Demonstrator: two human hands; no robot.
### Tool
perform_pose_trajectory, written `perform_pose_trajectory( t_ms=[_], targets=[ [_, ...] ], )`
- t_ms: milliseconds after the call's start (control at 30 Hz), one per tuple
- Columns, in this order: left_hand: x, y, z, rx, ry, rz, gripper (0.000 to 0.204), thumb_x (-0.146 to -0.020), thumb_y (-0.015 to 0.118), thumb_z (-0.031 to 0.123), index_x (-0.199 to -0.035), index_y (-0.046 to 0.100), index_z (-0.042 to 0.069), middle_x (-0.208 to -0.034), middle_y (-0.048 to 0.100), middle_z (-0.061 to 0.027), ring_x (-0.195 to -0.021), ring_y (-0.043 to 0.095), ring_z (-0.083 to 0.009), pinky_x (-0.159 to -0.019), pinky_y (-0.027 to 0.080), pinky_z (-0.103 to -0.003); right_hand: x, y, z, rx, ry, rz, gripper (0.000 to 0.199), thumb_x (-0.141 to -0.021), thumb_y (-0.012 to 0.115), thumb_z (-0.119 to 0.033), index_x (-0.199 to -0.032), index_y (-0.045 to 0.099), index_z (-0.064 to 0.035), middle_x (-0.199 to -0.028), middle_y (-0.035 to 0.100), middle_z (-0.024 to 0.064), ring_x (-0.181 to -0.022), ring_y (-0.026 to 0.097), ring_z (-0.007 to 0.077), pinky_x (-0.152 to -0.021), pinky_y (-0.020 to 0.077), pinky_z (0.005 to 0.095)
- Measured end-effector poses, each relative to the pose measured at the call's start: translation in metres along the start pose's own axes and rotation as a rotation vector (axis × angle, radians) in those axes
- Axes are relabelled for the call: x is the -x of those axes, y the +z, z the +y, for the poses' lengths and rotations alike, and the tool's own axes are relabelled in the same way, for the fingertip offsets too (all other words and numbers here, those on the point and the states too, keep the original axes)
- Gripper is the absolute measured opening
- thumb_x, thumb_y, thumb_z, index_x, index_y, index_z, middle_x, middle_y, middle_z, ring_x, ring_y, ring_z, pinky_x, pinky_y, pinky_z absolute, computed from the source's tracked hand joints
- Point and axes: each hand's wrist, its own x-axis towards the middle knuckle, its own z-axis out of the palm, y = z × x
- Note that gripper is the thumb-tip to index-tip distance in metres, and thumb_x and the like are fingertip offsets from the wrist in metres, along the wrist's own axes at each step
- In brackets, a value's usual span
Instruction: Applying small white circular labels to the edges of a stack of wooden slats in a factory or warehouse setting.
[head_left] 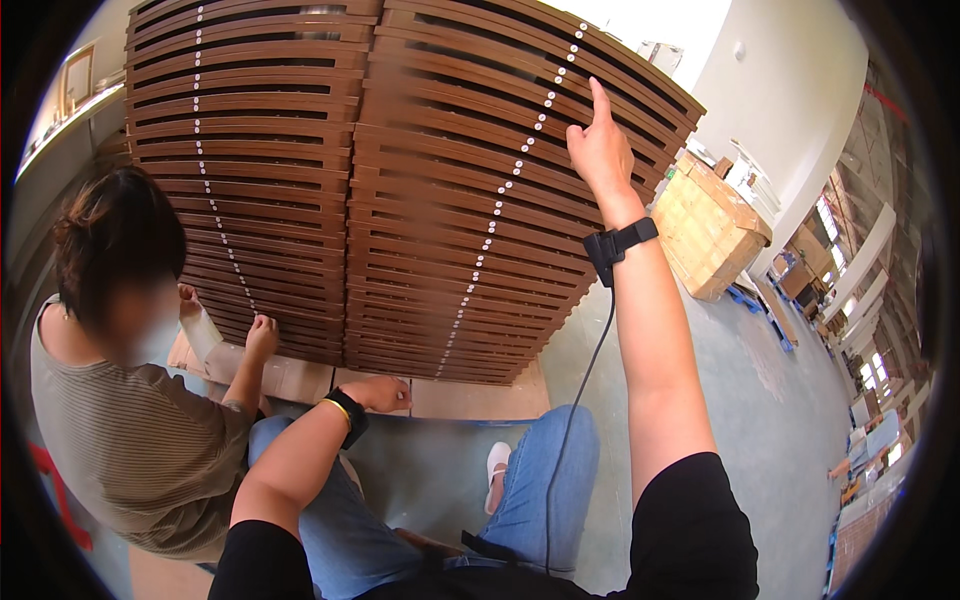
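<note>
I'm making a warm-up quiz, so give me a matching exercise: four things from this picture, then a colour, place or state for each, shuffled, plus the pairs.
1. Right hand
2. Left hand
3. Slats
4. Crate

A. Dark brown
B. Low, near the slats' bottom edge
C. Pale tan
D. Index finger extended

Pairs: 1-D; 2-B; 3-A; 4-C

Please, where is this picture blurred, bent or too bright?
Head view throughout: blur covers the co-worker's face and a strip of slats near the middle; the left row of white dots bows; windows at far right glare white; the corners are black.
</note>
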Motion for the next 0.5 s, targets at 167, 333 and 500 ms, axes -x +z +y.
perform_pose_trajectory(
  t_ms=[167,333,500],
  targets=[
    [-0.002,0.003,-0.005,-0.028,0.013,-0.016,0.038,-0.087,0.054,0.04,-0.105,0.063,0.008,-0.103,0.064,-0.0143,-0.095,0.06,-0.0306,-0.084,0.046,-0.035,-0.002,-0.001,-0.005,0.069,0.014,-0.025,0.072,-0.077,0.054,-0.019,-0.141,0.022,-0.0181,-0.082,0.066,0.018,-0.075,0.064,0.0356,-0.066,0.0512,0.0457],
    [-0.005,0.006,-0.01,-0.042,0.048,-0.006,0.037,-0.087,0.054,0.04,-0.104,0.063,0.008,-0.102,0.064,-0.0146,-0.094,0.06,-0.0307,-0.083,0.046,-0.035,-0.012,-0.01,-0.012,0.001,0.012,-0.029,0.072,-0.077,0.054,-0.018,-0.141,0.022,-0.0181,-0.083,0.066,0.0176,-0.075,0.064,0.0355,-0.067,0.0512,0.0454],
    [-0.001,0.005,-0.005,-0.031,0.028,0.007,0.037,-0.087,0.054,0.041,-0.103,0.063,0.008,-0.103,0.064,-0.0145,-0.094,0.06,-0.0304,-0.083,0.046,-0.036,-0.014,-0.012,-0.012,0.04,-0.017,-0.019,0.071,-0.077,0.053,-0.018,-0.141,0.023,-0.0178,-0.082,0.066,0.0176,-0.074,0.064,0.0351,-0.066,0.0515,0.0449]
  ],
)
